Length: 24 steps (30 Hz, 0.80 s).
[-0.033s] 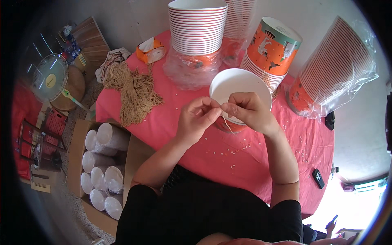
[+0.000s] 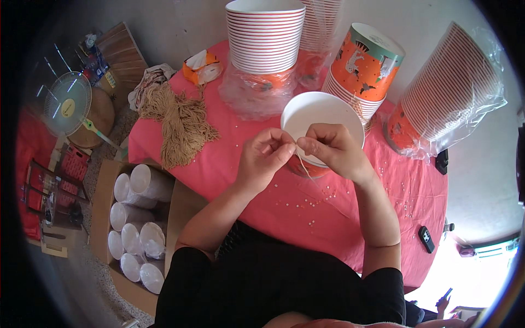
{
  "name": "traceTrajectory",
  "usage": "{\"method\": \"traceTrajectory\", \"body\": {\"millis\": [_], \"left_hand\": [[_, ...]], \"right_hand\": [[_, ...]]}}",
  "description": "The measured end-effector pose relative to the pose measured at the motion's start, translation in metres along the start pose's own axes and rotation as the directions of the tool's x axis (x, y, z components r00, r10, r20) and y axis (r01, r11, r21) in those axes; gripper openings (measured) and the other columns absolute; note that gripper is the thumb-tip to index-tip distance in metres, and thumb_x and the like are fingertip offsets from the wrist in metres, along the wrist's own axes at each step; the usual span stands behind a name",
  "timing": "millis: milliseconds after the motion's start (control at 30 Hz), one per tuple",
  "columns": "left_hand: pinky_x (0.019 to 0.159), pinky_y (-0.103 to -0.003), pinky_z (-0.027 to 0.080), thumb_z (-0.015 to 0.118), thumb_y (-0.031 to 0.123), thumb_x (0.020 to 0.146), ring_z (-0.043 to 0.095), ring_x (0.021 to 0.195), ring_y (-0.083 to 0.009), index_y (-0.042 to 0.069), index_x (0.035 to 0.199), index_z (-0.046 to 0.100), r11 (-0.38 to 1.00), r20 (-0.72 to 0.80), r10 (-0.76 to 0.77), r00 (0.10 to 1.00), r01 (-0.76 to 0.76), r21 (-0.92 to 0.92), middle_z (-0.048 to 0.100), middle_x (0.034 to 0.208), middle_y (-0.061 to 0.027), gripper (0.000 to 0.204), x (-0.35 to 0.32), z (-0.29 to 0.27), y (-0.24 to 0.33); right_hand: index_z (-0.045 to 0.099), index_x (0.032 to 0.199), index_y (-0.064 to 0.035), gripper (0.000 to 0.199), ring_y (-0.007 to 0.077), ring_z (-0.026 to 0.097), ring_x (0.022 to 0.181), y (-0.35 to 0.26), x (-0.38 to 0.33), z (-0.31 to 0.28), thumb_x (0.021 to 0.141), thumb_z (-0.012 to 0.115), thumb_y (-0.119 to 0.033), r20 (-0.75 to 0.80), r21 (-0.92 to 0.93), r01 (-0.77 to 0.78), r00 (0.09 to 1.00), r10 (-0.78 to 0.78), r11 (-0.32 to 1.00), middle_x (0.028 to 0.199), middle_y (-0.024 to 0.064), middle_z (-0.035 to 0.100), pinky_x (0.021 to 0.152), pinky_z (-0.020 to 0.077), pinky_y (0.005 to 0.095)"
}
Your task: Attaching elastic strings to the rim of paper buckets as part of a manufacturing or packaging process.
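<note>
A thin tan string (image 2: 305,167) is pinched between my two hands, its loose end hanging down in front of a white-lined paper bucket (image 2: 314,109). My left hand (image 2: 266,158) is closed, thumb against index finger, at the bucket's near left rim. Fingers curled, my right hand (image 2: 338,150) meets it tip to tip over the near side of the rim. The fingers hide most of the string between them. Below the hands, part of the bucket's orange outer wall shows. Farther left lies a bundle of tan strings (image 2: 186,131) on the pink tablecloth (image 2: 262,224).
Behind the bucket stand a tall bucket stack (image 2: 265,41), an upside-down orange and green stack (image 2: 363,63) and a plastic-wrapped stack (image 2: 443,90). Small punched dots (image 2: 311,205) litter the cloth. A black remote (image 2: 426,239) lies at right. A carton (image 2: 183,210) of wrapped white cups stands left.
</note>
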<state>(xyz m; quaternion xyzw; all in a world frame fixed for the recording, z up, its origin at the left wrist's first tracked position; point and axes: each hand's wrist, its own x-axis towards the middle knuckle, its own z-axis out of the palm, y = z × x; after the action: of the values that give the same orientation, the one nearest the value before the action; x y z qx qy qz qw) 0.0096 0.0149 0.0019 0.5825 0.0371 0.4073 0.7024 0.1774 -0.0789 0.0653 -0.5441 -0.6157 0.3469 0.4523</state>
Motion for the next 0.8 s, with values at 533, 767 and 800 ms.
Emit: {"method": "traceTrajectory", "body": {"millis": [533, 767, 800], "left_hand": [[0.049, -0.017, 0.028, 0.059, 0.014, 0.089, 0.037, 0.057, -0.0008, 0.008, 0.092, 0.058, 0.81, 0.115, -0.426, 0.897, 0.435, -0.394, 0.047, 0.072, 0.007, 0.006, 0.004, -0.003, 0.015], [0.049, -0.017, 0.031, 0.062, 0.014, 0.092, 0.039, 0.058, -0.0005, 0.008, 0.095, 0.063, 0.801, 0.069, -0.409, 0.91, 0.394, -0.451, 0.054, 0.075, 0.0053, 0.007, 0.001, -0.001, 0.01], [0.049, -0.017, 0.031, 0.062, 0.014, 0.092, 0.039, 0.058, -0.0005, 0.008, 0.095, 0.063, 0.8, 0.071, -0.409, 0.91, 0.395, -0.452, 0.054, 0.075, 0.0053, 0.007, 0.001, 0.0, 0.01]], "right_hand": [[0.062, 0.085, -0.0013, 0.016, 0.0191, 0.064, 0.08, -0.006, -0.008, 0.021, 0.075, 0.07, 0.008, -0.174, -0.35, 0.351, 0.886, -0.429, 0.868, 0.084, 0.0067, 0.066, 0.071, 0.0503, 0.0306], [0.065, 0.087, 0.0, 0.014, 0.0166, 0.065, 0.077, -0.004, -0.01, 0.022, 0.076, 0.071, 0.007, -0.228, -0.327, 0.304, 0.894, -0.387, 0.895, 0.084, 0.0066, 0.067, 0.069, 0.0511, 0.0283], [0.065, 0.088, 0.0003, 0.014, 0.0159, 0.065, 0.077, -0.005, -0.011, 0.024, 0.077, 0.071, 0.007, -0.253, -0.304, 0.279, 0.898, -0.359, 0.911, 0.084, 0.0065, 0.068, 0.068, 0.0514, 0.0277]]}}
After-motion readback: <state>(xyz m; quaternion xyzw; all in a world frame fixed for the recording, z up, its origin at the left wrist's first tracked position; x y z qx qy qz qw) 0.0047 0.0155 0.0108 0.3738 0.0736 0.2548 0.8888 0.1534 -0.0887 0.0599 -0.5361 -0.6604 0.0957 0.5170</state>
